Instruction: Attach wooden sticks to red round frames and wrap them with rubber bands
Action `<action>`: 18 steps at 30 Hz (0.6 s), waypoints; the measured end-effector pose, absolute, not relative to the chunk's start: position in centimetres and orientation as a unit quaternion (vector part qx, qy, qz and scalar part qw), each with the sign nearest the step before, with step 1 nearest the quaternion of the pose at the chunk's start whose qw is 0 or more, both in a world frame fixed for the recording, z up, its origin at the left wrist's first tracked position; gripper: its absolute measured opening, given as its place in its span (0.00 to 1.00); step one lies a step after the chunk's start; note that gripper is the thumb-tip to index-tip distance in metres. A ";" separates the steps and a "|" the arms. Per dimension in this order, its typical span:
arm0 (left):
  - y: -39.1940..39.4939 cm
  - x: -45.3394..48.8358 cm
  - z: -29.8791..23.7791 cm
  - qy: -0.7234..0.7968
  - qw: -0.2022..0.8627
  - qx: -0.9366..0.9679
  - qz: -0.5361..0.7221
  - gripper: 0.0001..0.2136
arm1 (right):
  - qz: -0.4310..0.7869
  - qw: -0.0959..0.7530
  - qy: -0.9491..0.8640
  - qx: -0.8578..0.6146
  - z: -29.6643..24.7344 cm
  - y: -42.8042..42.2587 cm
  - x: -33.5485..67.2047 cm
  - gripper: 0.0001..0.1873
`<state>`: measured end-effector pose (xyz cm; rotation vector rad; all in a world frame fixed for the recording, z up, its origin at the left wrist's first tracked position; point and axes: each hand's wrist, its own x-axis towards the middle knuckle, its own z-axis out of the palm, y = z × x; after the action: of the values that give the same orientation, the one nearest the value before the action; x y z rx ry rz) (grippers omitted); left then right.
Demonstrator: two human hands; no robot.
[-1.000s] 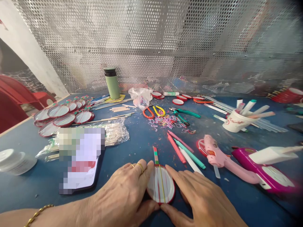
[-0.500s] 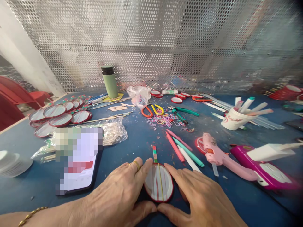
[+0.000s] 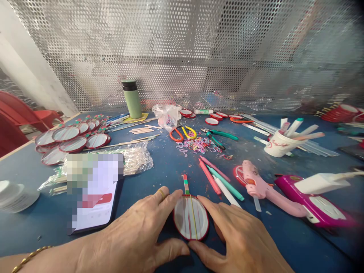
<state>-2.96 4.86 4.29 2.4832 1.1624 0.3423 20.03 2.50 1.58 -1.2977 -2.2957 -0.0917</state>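
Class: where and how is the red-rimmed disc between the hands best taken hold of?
Probably by the left and right edges of its red rim, left hand and right hand each from its own side: the disc is round, coloured lines run front to back across its face, and the striped stick juts from its far edge.

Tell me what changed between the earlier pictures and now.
The left hand has eased its thumb slightly back from the near rim of the red-rimmed disc; the view has drifted a little. Nothing was visibly taken up or let go. The right hand stays at the disc's right side; the pink glue gun and phone lie as before.
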 end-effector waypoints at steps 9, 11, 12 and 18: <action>5.4 -3.2 4.0 0.461 0.301 0.810 0.201 0.22 | -0.065 0.284 -0.833 -0.471 1.7 1.9 20.3 0.24; 5.7 -3.0 4.2 0.452 0.401 0.768 0.213 0.19 | -0.092 0.291 -0.831 -0.465 1.9 1.6 20.2 0.25; 5.8 -2.8 4.4 0.438 0.459 0.743 0.211 0.19 | -0.107 0.294 -0.829 -0.463 2.1 1.5 20.2 0.25; 6.2 -2.1 4.5 0.387 0.624 0.638 0.233 0.20 | -0.216 0.330 -0.806 -0.440 2.7 1.3 19.6 0.27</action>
<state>-2.10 6.24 4.50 1.4633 0.8873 0.5343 19.59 1.32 2.69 -1.1519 -2.1094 -0.5653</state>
